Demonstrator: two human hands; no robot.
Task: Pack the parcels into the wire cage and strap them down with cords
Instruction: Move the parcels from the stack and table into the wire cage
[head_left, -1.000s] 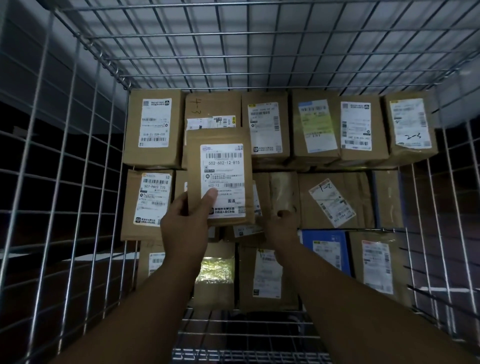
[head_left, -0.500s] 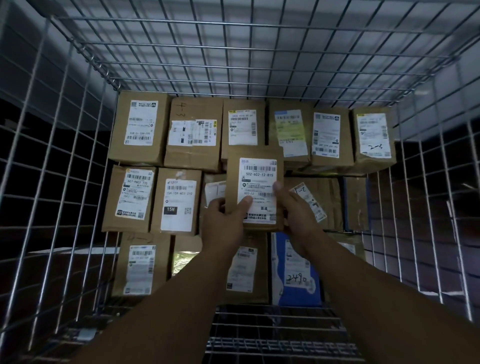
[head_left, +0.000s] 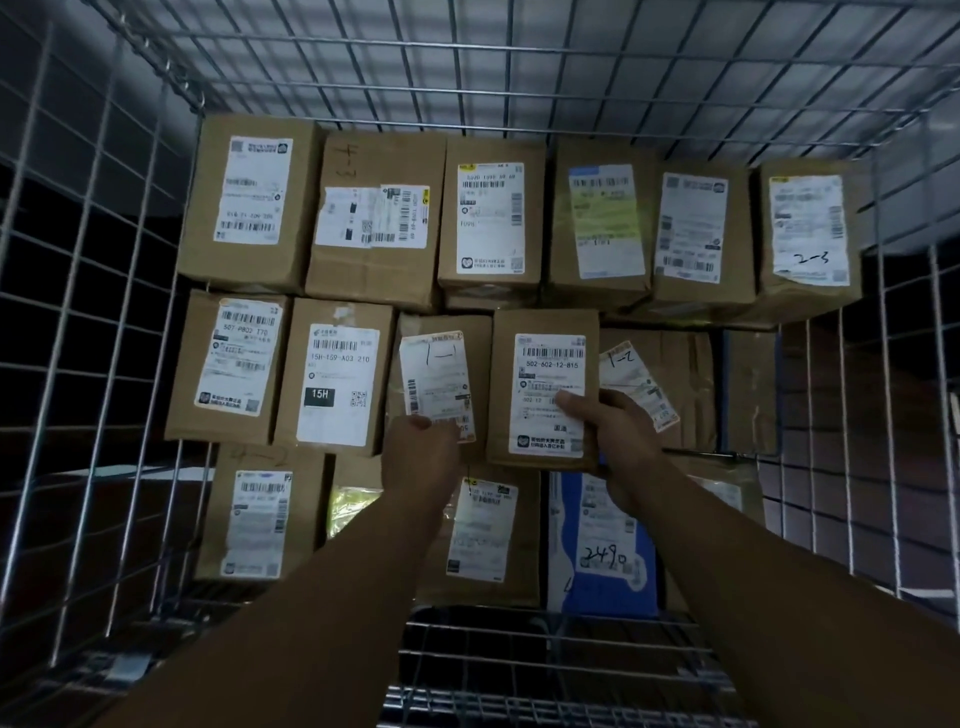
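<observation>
The right hand (head_left: 618, 447) grips the parcel (head_left: 543, 384) at its lower right corner, thumb on the label. The left hand (head_left: 421, 462) curls against the neighbouring box (head_left: 441, 374), though its grasp is unclear. The parcel sits in the middle row of the wire cage (head_left: 511, 52) and should be pushed in flush.

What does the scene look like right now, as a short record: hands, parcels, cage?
Right hand: grips 502-602-12-815 parcel, thumb on its label
Left hand: holds lower edge of 1-1 parcel
Placement: both parcels side by side in the middle row
Wire cage: three rows of parcels stacked
Strapping: not yet done
</observation>
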